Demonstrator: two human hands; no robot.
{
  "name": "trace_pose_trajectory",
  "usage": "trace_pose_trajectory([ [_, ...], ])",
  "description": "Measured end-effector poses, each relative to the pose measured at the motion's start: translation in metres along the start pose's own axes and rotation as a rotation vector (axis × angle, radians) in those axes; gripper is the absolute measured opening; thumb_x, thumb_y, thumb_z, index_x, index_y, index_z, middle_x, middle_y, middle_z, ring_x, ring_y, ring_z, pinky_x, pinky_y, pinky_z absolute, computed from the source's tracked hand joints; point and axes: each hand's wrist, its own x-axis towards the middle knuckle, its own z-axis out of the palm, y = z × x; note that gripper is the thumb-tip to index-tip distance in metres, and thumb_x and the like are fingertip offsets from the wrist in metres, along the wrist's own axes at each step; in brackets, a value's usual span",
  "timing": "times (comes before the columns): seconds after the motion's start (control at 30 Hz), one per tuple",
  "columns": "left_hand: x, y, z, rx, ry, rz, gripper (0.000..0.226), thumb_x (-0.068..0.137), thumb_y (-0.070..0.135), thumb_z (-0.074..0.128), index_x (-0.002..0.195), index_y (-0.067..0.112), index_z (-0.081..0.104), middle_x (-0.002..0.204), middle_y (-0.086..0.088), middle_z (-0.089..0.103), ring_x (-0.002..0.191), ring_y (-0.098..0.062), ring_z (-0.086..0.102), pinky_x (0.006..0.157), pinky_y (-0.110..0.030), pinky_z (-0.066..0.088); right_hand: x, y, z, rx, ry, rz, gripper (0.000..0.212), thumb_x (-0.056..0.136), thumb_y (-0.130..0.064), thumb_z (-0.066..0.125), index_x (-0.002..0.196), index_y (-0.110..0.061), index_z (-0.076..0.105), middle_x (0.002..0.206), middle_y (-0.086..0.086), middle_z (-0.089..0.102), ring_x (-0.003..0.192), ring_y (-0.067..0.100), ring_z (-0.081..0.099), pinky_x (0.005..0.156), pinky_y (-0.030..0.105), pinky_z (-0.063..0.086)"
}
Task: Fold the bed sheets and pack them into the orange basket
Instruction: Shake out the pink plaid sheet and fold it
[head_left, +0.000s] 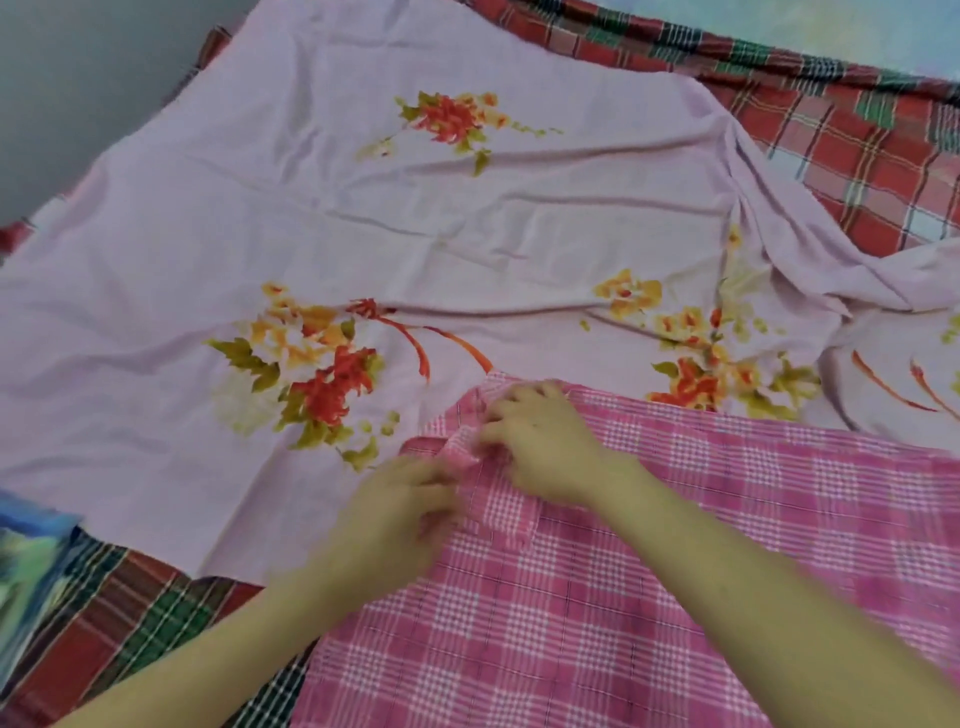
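A bedroom in somebody's home, from where I stand: a bed (857, 171) dressed in red and green plaid fills the room, a pale pink floral sheet (363, 218) spread across it, a pink checked sheet (623, 623) on top, a plain grey wall (78, 78) behind

text: we read none | labels, brands, numbers, signs: we find none legible | surfaces we checked: pink floral sheet (363, 234), pink checked sheet (623, 597), red plaid cover (857, 156)
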Motion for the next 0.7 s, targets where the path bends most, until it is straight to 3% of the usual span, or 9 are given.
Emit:
trace_pose_trajectory([
  [0.1,0.019,-0.015,-0.005,-0.274,0.202,-0.687,0.011,0.086,0.019,0.060,0.092,0.015,0.068,0.096,0.002,0.064,0.084,-0.015,0.060,0.076,-0.029,0.048,-0.012,0.006,0.021,-0.025,0.090,0.005,0.016,0.064,-0.012,0.071,0.074,-0.024,0.070,0.088,-0.003,0.065,0.085,0.027,0.058,0.074,0.041,0.038],
  [0.13,0.027,-0.021,-0.004,-0.351,0.155,-0.839,0.010,0.087,0.020,0.061,0.094,0.015,0.067,0.093,0.000,0.066,0.084,-0.017,0.062,0.077,-0.031,0.049,-0.015,0.010,0.025,-0.003,0.136,0.032,0.017,0.058,-0.011,0.073,0.067,-0.024,0.067,0.080,-0.005,0.064,0.076,0.026,0.059,0.067,0.039,0.039],
  [0.2,0.038,-0.027,0.002,-0.446,0.081,-0.928,0.008,0.086,0.019,0.064,0.091,0.014,0.068,0.084,-0.003,0.069,0.082,-0.022,0.065,0.078,-0.035,0.053,-0.016,0.014,0.031,0.051,0.188,0.073,0.019,0.059,-0.011,0.072,0.068,-0.026,0.066,0.078,-0.008,0.064,0.074,0.024,0.058,0.067,0.037,0.038],
  [0.3,0.046,-0.022,0.008,-0.203,0.033,-0.852,0.021,0.085,0.015,0.064,0.106,0.014,0.061,0.095,-0.006,0.067,0.089,-0.025,0.063,0.071,-0.032,0.049,-0.015,0.012,0.031,0.137,0.264,0.129,0.021,0.062,-0.010,0.067,0.078,-0.024,0.067,0.084,-0.008,0.066,0.079,0.024,0.060,0.071,0.039,0.041],
  [0.4,0.051,-0.019,0.012,0.252,0.015,-0.511,0.039,0.079,0.015,0.067,0.116,0.014,0.054,0.102,-0.009,0.057,0.087,-0.030,0.058,0.060,-0.034,0.040,-0.014,0.014,0.031,0.268,0.298,0.223,0.024,0.069,-0.006,0.063,0.089,-0.018,0.068,0.091,-0.002,0.068,0.087,0.027,0.060,0.079,0.041,0.046],
  [0.47,0.056,-0.025,0.011,0.394,-0.003,-0.293,0.049,0.060,0.008,0.079,0.105,0.009,0.060,0.088,-0.011,0.058,0.073,-0.031,0.057,0.046,-0.033,0.037,-0.017,0.015,0.031,0.322,0.333,0.251,0.026,0.070,-0.002,0.062,0.092,-0.015,0.067,0.092,-0.001,0.067,0.088,0.026,0.060,0.081,0.041,0.047],
  [0.53,0.066,-0.033,0.009,0.444,-0.008,-0.173,0.045,0.050,0.005,0.084,0.091,0.006,0.064,0.073,-0.011,0.058,0.060,-0.031,0.057,0.038,-0.029,0.034,-0.022,0.015,0.031,0.345,0.391,0.265,0.029,0.071,0.002,0.063,0.094,-0.014,0.066,0.093,-0.002,0.066,0.089,0.023,0.060,0.081,0.038,0.048],
  [0.63,0.093,-0.036,-0.001,0.386,-0.024,-0.191,0.020,0.079,0.017,0.068,0.091,0.001,0.064,0.080,-0.017,0.061,0.074,-0.037,0.061,0.052,-0.037,0.035,-0.031,0.021,0.032,0.308,0.469,0.331,0.037,0.071,0.006,0.065,0.104,-0.010,0.067,0.103,0.003,0.068,0.096,0.025,0.062,0.085,0.036,0.047],
  [0.7,0.107,-0.037,-0.008,0.226,0.017,-0.277,0.029,0.093,0.023,0.047,0.095,0.002,0.065,0.089,-0.016,0.064,0.084,-0.033,0.059,0.063,-0.032,0.031,-0.037,0.027,0.032,0.298,0.482,0.372,0.039,0.071,0.007,0.064,0.106,-0.009,0.067,0.106,0.006,0.068,0.099,0.028,0.062,0.088,0.038,0.047],
])
